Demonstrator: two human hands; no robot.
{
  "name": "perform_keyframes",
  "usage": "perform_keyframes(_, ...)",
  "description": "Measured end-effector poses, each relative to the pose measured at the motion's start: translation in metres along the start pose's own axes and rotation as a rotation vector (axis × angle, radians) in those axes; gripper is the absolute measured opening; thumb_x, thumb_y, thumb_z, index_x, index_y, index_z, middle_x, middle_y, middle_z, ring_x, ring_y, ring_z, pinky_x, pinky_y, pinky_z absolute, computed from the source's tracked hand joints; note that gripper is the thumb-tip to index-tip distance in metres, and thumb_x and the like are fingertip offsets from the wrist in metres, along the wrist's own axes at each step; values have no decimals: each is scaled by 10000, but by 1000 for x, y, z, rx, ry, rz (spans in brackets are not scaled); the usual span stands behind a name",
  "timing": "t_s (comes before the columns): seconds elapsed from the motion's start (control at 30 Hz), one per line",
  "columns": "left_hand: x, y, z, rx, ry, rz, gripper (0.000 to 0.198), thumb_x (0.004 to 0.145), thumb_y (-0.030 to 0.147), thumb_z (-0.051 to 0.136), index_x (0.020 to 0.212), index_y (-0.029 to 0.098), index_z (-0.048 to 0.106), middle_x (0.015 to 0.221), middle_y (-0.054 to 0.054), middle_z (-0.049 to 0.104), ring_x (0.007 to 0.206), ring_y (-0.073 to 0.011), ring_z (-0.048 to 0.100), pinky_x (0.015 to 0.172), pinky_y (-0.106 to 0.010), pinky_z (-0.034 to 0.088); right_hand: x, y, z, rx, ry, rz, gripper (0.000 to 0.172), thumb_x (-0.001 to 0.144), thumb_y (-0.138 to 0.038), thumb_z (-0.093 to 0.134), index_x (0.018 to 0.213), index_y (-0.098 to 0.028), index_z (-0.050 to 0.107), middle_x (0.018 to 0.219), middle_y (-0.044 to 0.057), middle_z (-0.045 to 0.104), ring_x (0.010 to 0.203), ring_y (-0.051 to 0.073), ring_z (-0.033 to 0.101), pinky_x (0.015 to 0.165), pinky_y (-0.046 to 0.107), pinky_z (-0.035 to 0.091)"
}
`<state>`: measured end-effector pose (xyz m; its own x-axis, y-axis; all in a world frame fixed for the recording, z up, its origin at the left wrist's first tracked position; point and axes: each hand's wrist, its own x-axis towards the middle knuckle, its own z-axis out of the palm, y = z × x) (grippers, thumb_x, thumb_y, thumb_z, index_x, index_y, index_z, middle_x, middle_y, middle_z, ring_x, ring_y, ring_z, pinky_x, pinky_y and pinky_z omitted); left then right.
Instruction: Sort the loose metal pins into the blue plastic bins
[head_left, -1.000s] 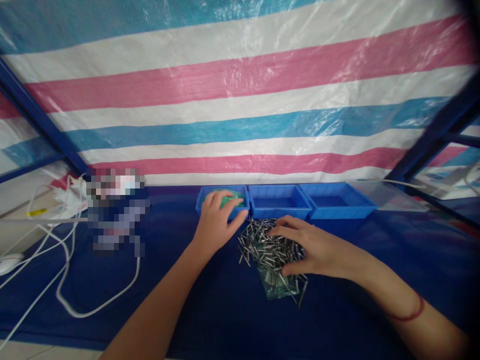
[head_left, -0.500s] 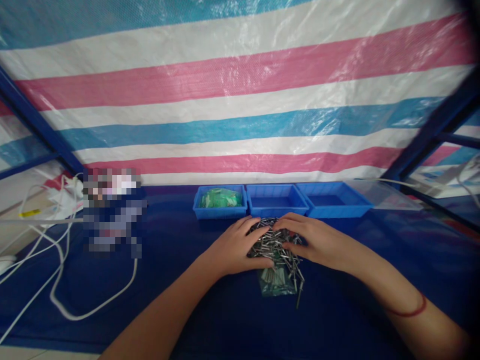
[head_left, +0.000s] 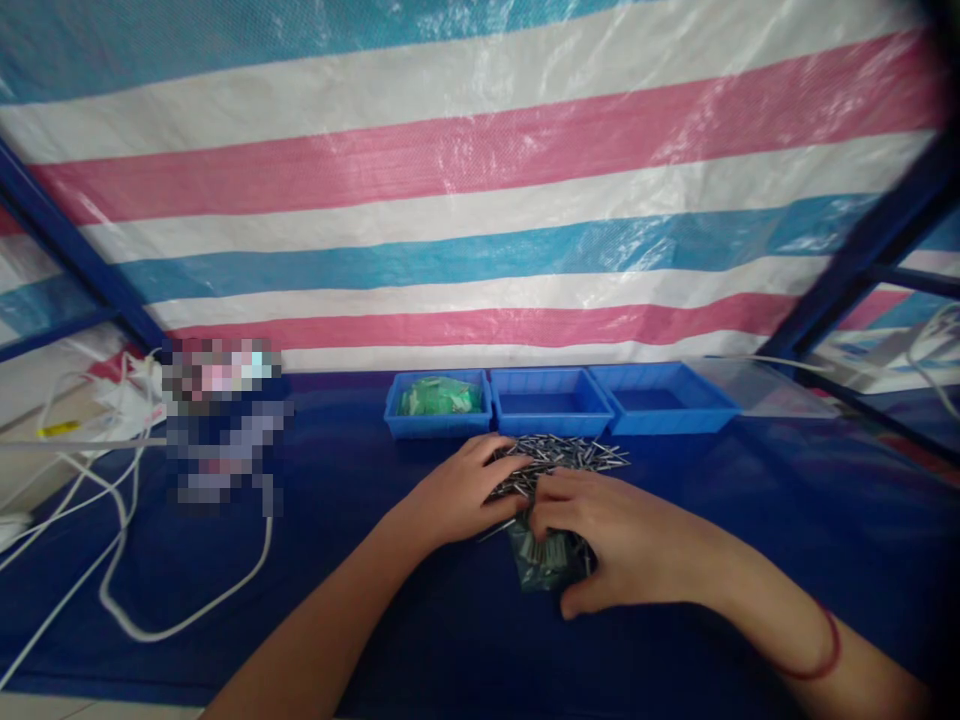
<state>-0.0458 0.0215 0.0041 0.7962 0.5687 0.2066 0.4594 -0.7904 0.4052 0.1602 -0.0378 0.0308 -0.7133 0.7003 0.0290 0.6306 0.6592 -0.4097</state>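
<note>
A heap of thin shiny metal pins (head_left: 574,452), rivet-like in shape, lies on the blue tabletop in front of the bins. My left hand (head_left: 466,492) is cupped against the heap's left side, its fingers apart and touching the pins. My right hand (head_left: 611,530) curves over the near side of the heap, thumb spread away from the bent fingers. Under and beside those fingers lies a small clear plastic bag (head_left: 544,572) with pale pieces in or under it. More pins show between the right thumb and forefinger; the right fingertips are partly hidden.
Three blue bins stand in a row behind the heap: the left bin (head_left: 400,422) holds green packets, beside it the middle bin (head_left: 553,418) and right bin (head_left: 675,420). White cables (head_left: 142,632) run across the left side. A striped tarp (head_left: 480,240) hangs behind.
My right hand has moved toward me, from the heap's right side to the plastic bag. Pins now spread farther right at the back; fewer trail at the near right. My left hand has barely shifted.
</note>
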Motion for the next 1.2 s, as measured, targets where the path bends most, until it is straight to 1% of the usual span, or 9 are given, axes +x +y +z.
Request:
perform_keyframes(0.17,-1,3,2,-12,-17,-56,452,909,404,486,1326,230,486,1431,-104,381,1337,-266,312,1111,-448,276,0,0,-2,-36,5,8,87,690,-157,679,728,-199,613,790,-11,631,800,162,583,708,279,379)
perform_keyframes(0.3,-1,3,6,-47,27,-91,426,953,429,376,1334,262,473,1424,-83,390,1335,-249,310,1101,-456,276,1,-1,-6,-58,69,-20,107,738,-96,575,687,-188,592,742,4,618,749,156,588,677,269,385)
perform_keyframes(0.5,3,1,6,-148,214,-59,412,980,389,282,1212,217,575,1247,-93,532,1213,-229,421,1066,-410,308,1,9,-9,-20,324,48,210,913,-208,424,798,-186,599,773,50,623,720,167,601,679,288,437)
perform_keyframes(0.63,8,4,3,-201,268,-39,284,929,392,447,990,194,640,982,-67,631,984,-205,534,934,-344,390,2,16,-9,39,449,132,261,954,-284,361,894,-196,600,814,58,644,741,186,620,675,316,456)
perform_keyframes(0.73,11,6,4,-240,284,-149,262,914,356,475,813,174,633,762,-24,614,771,-168,549,765,-285,414,4,19,-7,127,481,187,264,954,-333,373,932,-206,604,811,43,661,717,185,625,645,308,451)
perform_keyframes(0.83,12,6,6,-322,325,-241,294,919,351,453,763,165,619,689,0,587,671,-142,528,652,-245,390,5,23,-5,284,486,235,260,927,-396,434,933,-205,610,797,35,670,692,177,616,613,287,452)
perform_keyframes(1.0,12,4,8,-414,350,-277,287,906,369,474,796,161,638,708,7,600,653,-129,523,620,-222,371,7,30,-3,528,487,264,306,902,-433,471,811,-174,607,715,31,631,612,141,558,557,263,430)
perform_keyframes(1.1,11,5,8,-458,341,-292,309,909,389,463,773,161,623,687,10,592,637,-124,518,601,-218,365,9,31,-3,556,529,290,341,883,-450,500,721,-165,599,660,22,598,553,118,507,511,250,393)
perform_keyframes(1.2,11,8,7,-527,339,-329,322,903,413,462,765,160,606,624,20,572,578,-114,500,566,-216,356,10,30,-1,558,583,287,342,874,-465,513,769,-162,633,620,11,582,530,111,482,483,240,370)
